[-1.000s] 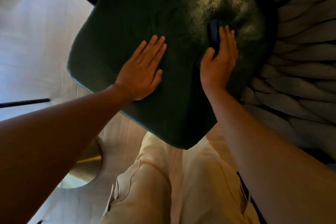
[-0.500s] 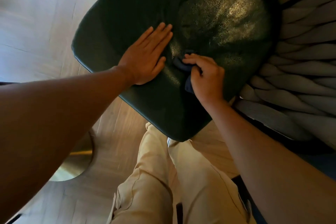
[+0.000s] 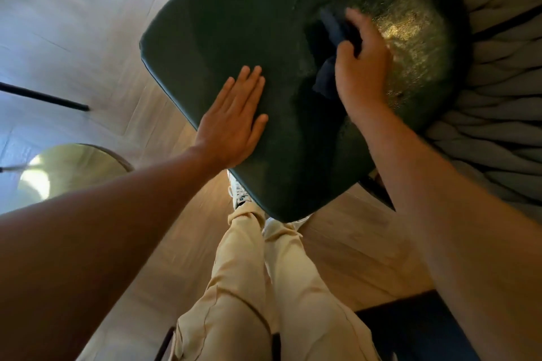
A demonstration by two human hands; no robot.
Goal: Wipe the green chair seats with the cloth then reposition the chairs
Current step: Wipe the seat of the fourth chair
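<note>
Green chair seat [image 3: 234, 23], wiping in progress: right hand [image 3: 362, 67], clenched on the dark cloth [image 3: 331, 47], is sweeping back from the near centre toward the far right (glossy patch), left hand [image 3: 231, 120] staying flat, bracing; repositioning pending

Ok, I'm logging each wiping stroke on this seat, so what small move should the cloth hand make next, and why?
Probably sweep the dark blue cloth toward the seat's near left part. The right hand grips it at the far right of the green chair seat, beside the glossy patch, while the left hand lies flat, bracing the near edge; the seat between them looks uncovered.
</note>
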